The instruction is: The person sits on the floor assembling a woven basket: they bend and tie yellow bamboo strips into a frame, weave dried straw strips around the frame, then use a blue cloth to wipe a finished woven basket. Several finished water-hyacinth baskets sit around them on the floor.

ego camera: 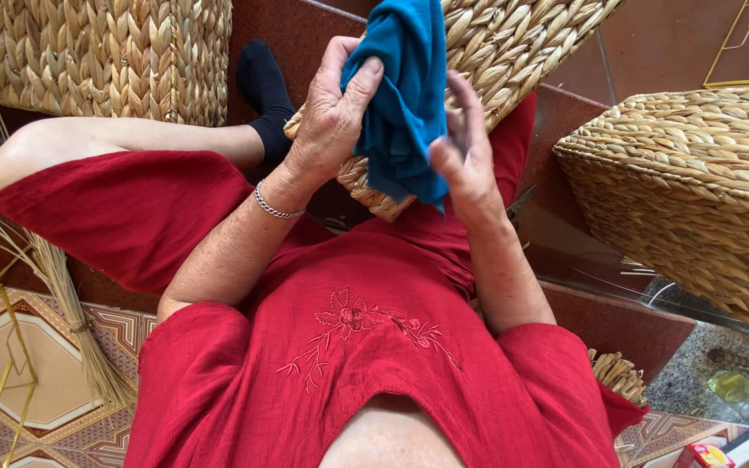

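Our left hand (pixel 333 113) gripped the teal cloth (pixel 405 95). Our right hand (pixel 461 156) pressed against its edge, seemingly pinching it, above a woven basket (pixel 513 52).

I take this for a home basket-weaving workshop: woven straw baskets (pixel 97 56) crowd the far side, loose straw bundles (pixel 67 312) lie left on the patterned tile floor (pixel 19 355).

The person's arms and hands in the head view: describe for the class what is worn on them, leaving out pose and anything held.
Both forearms are bare. Short sleeves of a red, crinkled fabric top cover the upper arms: the left sleeve and the right sleeve. A thin silver chain bracelet circles the left wrist. The left hand and right hand wear no gloves; no rings are visible.
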